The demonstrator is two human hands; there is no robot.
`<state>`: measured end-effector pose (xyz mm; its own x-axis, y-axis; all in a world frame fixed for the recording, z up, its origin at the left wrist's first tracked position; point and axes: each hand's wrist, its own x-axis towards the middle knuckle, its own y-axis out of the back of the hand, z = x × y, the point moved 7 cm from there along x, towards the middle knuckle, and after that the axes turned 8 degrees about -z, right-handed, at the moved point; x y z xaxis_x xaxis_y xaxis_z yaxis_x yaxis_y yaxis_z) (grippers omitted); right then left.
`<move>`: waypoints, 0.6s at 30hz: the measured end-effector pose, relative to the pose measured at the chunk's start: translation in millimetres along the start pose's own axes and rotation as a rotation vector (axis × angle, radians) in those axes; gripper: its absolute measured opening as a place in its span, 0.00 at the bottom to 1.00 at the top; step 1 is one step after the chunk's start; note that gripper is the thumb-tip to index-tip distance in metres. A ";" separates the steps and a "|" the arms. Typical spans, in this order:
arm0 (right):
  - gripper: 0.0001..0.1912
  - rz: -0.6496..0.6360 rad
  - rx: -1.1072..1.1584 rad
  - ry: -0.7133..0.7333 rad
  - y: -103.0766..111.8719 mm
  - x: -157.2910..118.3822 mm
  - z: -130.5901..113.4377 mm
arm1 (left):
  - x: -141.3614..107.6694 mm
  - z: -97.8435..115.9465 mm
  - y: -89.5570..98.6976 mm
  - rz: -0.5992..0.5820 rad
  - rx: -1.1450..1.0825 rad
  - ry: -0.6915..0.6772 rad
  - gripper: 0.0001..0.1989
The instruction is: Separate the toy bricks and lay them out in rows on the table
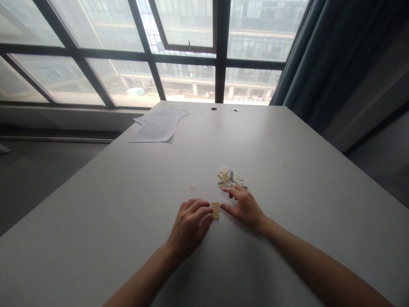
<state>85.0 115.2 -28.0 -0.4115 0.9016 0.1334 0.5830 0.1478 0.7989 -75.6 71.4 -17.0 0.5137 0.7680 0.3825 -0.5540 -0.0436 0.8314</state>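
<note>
A tan studded toy-brick plate (215,210) lies on the white table, its long side running away from me. My left hand (191,219) has its thumb and fingertips at the plate's left edge, fingers curled, holding it there. On the other side, my right hand (243,207) has thumb and forefinger spread, with nothing visible between them. Its thumb tip is just right of the plate, while its forefinger reaches the near edge of a small pile of toy bricks (225,177). White, tan and grey pieces make up the pile; my fingers partly cover its near side.
Printed paper sheets (156,128) overlap at the far left of the table (287,183). Two small round fittings, one dark (214,109), sit near the far edge. Beyond stand a framed window (188,76) and, to the right, a dark curtain (313,64).
</note>
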 end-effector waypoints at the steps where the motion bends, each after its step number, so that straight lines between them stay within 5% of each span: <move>1: 0.18 0.028 -0.026 -0.018 7.4 6.3 3.3 | -0.2 0.0 -0.2 -0.001 -0.005 -0.001 0.06; 6: 0.19 -0.026 -0.272 0.005 28.0 47.8 8.5 | -0.3 1.0 0.3 0.005 -0.007 -0.013 0.06; 12: 0.25 -0.284 -0.384 0.172 15.5 80.8 5.7 | -0.2 1.3 -0.1 0.002 -0.022 -0.024 0.06; 18: 0.17 -0.350 -0.382 0.215 4.1 88.0 7.1 | -0.8 -1.3 -1.7 -0.008 -0.049 -0.033 0.06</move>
<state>56.0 198.1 -17.1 -0.6918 0.7160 -0.0936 0.1069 0.2297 0.9674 -75.9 71.7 -19.3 0.5389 0.7468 0.3897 -0.5806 -0.0059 0.8142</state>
